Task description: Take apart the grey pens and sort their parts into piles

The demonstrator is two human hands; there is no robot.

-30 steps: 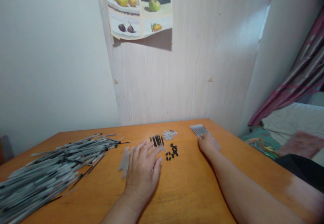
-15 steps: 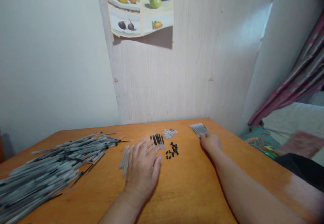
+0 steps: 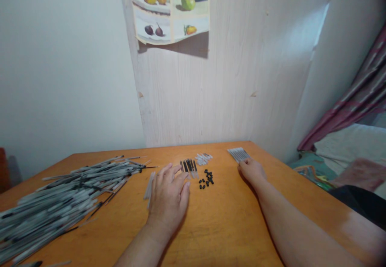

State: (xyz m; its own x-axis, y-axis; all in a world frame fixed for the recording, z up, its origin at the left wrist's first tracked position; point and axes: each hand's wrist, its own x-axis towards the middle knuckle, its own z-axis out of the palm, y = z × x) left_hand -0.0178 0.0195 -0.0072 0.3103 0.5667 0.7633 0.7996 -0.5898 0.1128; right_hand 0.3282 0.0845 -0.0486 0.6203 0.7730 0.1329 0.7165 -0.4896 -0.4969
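Note:
My left hand (image 3: 168, 194) lies flat on the orange wooden table (image 3: 217, 226), fingers stretched out, over a few clear pen barrels (image 3: 149, 184). Just beyond its fingertips are a short row of black ink refills (image 3: 189, 165) and a scatter of small black caps (image 3: 206, 179). My right hand (image 3: 251, 169) rests at the near end of a neat row of assembled pens (image 3: 238, 154) at the far right of the table; its fingers are curled under and mostly hidden.
A big heap of grey and black pens (image 3: 60, 190) covers the table's left side. Small clear pen tips (image 3: 202, 158) lie near the back edge. A wood-grain panel with a fruit poster (image 3: 170, 11) stands behind; bedding and a curtain are to the right.
My right hand has drawn back slightly from the row of assembled pens. The left hand has stayed flat on the table. The view shifted a little.

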